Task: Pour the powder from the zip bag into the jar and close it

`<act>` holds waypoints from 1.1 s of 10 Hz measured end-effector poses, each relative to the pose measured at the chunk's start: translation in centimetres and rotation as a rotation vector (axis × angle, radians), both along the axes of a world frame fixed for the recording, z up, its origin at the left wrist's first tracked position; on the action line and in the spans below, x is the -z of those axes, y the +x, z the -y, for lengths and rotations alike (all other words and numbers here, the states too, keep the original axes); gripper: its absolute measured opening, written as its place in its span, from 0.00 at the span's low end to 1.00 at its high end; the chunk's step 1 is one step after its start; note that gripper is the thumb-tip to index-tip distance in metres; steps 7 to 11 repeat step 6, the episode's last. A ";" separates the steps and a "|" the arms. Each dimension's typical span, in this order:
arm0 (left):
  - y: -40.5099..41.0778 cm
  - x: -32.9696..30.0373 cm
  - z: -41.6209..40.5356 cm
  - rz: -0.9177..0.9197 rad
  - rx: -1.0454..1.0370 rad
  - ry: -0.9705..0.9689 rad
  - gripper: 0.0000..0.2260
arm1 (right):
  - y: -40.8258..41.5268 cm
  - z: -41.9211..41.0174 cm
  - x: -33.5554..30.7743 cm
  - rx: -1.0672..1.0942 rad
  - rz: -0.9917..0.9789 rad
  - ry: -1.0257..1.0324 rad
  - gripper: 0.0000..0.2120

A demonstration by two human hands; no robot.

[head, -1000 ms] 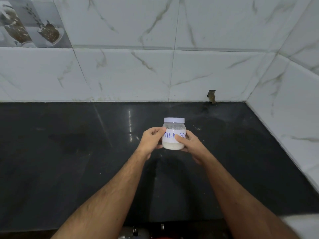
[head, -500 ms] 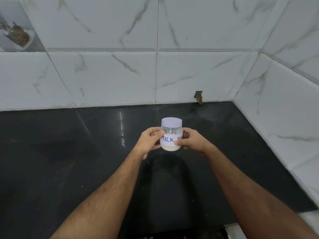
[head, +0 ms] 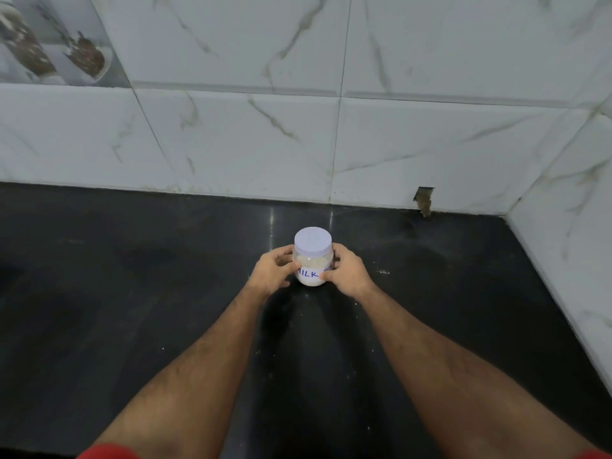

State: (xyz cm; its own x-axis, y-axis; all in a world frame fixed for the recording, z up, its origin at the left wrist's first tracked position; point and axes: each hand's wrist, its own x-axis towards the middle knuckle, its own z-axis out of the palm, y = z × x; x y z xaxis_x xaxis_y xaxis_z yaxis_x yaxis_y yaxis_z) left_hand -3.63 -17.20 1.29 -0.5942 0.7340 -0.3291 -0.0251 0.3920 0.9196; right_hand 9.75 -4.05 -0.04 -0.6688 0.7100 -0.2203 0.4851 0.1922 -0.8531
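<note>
Gripping the jar [head: 312, 267] from either side, the left hand [head: 272, 273] and right hand [head: 347, 272] are curling round its clear body, which is resting on the dark desk [head: 132, 309] or sitting just above it. White powder is showing inside beneath the fitted lid [head: 312, 240]. It is looking light, rigid and smooth, so taking it by the body seems safest.
</note>
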 end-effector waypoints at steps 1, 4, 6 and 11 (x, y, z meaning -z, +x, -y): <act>-0.9 0.2 -0.1 0.018 -0.008 -0.013 0.23 | -1.4 -0.2 0.2 -0.002 -0.008 0.016 0.31; -1.3 1.4 0.3 0.104 -0.025 0.048 0.28 | -1.0 0.7 0.0 0.055 -0.008 0.040 0.32; -1.0 2.0 1.9 0.023 -0.072 0.070 0.25 | 1.6 2.7 0.6 0.159 0.105 0.236 0.30; -1.0 2.0 1.9 0.023 -0.072 0.070 0.25 | 1.6 2.7 0.6 0.159 0.105 0.236 0.30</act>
